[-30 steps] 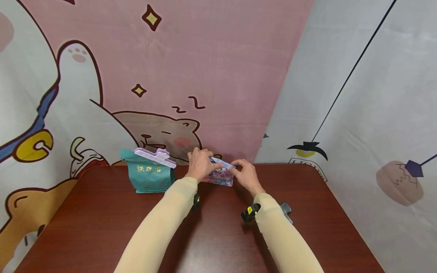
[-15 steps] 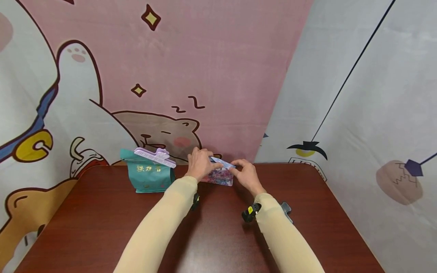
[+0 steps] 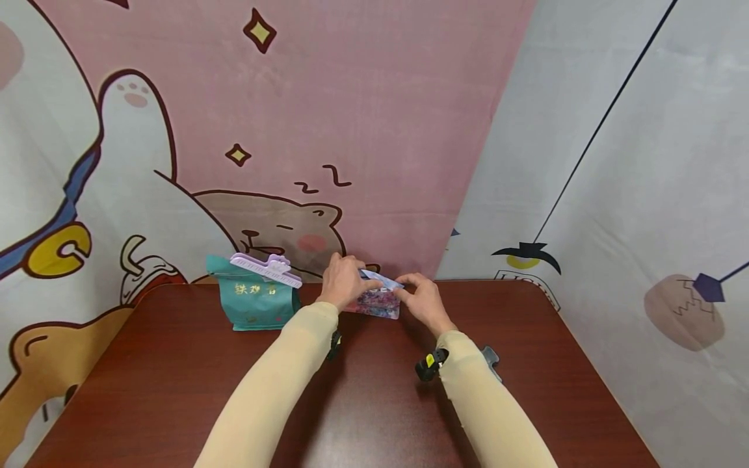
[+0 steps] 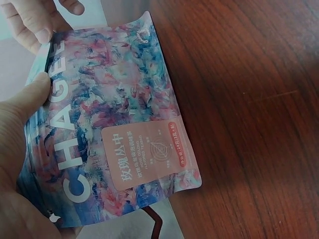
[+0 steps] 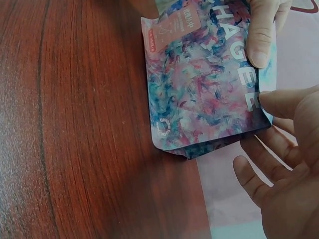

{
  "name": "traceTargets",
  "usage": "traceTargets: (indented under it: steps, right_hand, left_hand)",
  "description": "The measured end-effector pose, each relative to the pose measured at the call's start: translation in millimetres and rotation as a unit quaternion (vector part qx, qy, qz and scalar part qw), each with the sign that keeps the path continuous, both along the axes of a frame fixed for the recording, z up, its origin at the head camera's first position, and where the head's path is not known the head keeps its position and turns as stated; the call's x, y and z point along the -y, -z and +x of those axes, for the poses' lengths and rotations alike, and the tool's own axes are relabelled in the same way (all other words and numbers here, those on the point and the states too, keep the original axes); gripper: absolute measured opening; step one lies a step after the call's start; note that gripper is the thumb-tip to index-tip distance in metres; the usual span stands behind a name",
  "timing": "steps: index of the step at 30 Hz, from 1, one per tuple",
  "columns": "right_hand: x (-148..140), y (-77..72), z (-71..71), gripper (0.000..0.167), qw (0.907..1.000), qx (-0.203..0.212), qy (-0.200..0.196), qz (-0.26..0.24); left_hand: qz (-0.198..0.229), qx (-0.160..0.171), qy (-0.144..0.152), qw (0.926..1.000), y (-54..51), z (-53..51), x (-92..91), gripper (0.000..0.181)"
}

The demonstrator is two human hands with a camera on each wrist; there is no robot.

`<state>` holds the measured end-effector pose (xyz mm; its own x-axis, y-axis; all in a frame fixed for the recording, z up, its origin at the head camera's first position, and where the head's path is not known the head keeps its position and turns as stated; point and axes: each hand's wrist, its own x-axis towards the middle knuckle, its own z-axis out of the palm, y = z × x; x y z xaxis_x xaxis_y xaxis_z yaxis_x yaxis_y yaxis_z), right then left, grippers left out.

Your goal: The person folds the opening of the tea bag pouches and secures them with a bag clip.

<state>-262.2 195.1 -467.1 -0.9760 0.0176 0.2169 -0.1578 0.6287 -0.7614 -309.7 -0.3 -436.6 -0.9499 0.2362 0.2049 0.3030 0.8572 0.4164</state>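
A tea pouch point(image 4: 114, 89) with a pink and blue painted pattern and white CHAGEE lettering stands near the table's far edge. Its top is folded over, so the pale blue strip point(image 3: 381, 279) shows in the head view. My left hand point(image 3: 342, 281) grips the left part of the folded top, thumb in front. At the other end, my right hand point(image 5: 294, 144) pinches the top corner between thumb and fingers. Much of the pouch is hidden behind the left hand in the head view.
A teal tea bag point(image 3: 257, 302) stands to the left, with a lilac sealing clip point(image 3: 266, 269) across its top. Partly behind the right forearm lies a grey clip-like thing point(image 3: 491, 361) on the brown table point(image 3: 363, 403). A printed cloth point(image 3: 398, 130) hangs behind.
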Motion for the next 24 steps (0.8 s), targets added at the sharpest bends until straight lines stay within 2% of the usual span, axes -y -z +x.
traceTargets:
  steps: [7, 15, 24]
  right_hand:
    - [-5, -0.5, 1.4, 0.023, 1.0000, 0.010, 0.000, 0.001]
    - [-12, -2.4, 5.6, 0.024, 0.9999, -0.012, -0.006, 0.006]
    - [-18, -4.5, 8.1, 0.022, 0.9999, -0.012, -0.005, 0.004]
  left_hand:
    - [0.002, 0.006, -0.001, 1.0000, 1.3, -1.1, 0.2, 0.067]
    - [0.001, 0.005, 0.000, 1.0000, 2.7, -1.4, 0.6, 0.067]
    - [0.005, 0.013, 0.000, 0.9999, 2.9, -3.1, 0.6, 0.068]
